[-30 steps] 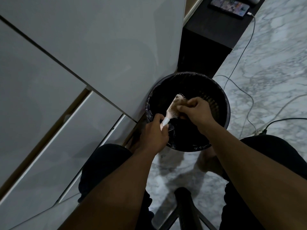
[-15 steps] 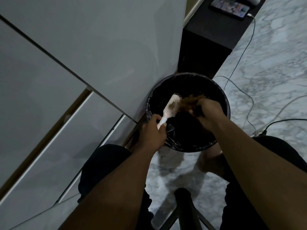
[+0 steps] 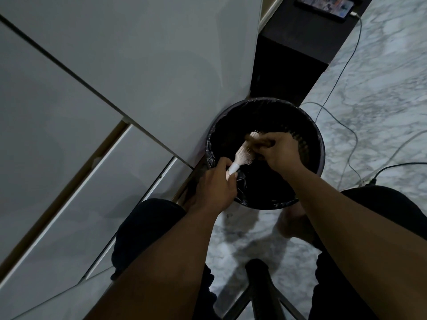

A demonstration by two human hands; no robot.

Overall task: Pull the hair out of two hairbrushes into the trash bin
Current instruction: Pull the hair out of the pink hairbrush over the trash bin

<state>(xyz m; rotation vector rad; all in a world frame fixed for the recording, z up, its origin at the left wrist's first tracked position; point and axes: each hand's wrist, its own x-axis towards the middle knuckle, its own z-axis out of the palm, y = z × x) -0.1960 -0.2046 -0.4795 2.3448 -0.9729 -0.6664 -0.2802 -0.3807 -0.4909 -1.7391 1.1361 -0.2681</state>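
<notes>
A round black trash bin point(image 3: 320, 144) lined with a dark bag stands on the marble floor against the white cabinet. Over its open mouth I hold a white hairbrush point(image 3: 243, 153) with pale bristles, its handle gripped in my left hand point(image 3: 217, 183). My right hand point(image 3: 277, 151) rests on the bristle side of the brush head, fingers pinched on brownish hair point(image 3: 250, 137) near the brush tip. The inside of the bin is too dark to make out. Only one brush is in view.
White cabinet doors point(image 3: 104, 88) fill the left side. A dark low unit point(image 3: 300, 42) with a phone point(image 3: 323, 4) on top stands behind the bin. Cables point(image 3: 353, 144) trail over the marble floor at right. A black stool leg point(image 3: 261, 292) is between my knees.
My right hand, which had pulled away to the right with a tuft of hair half a second ago, has come back onto the brush head. My left hand kept holding the handle.
</notes>
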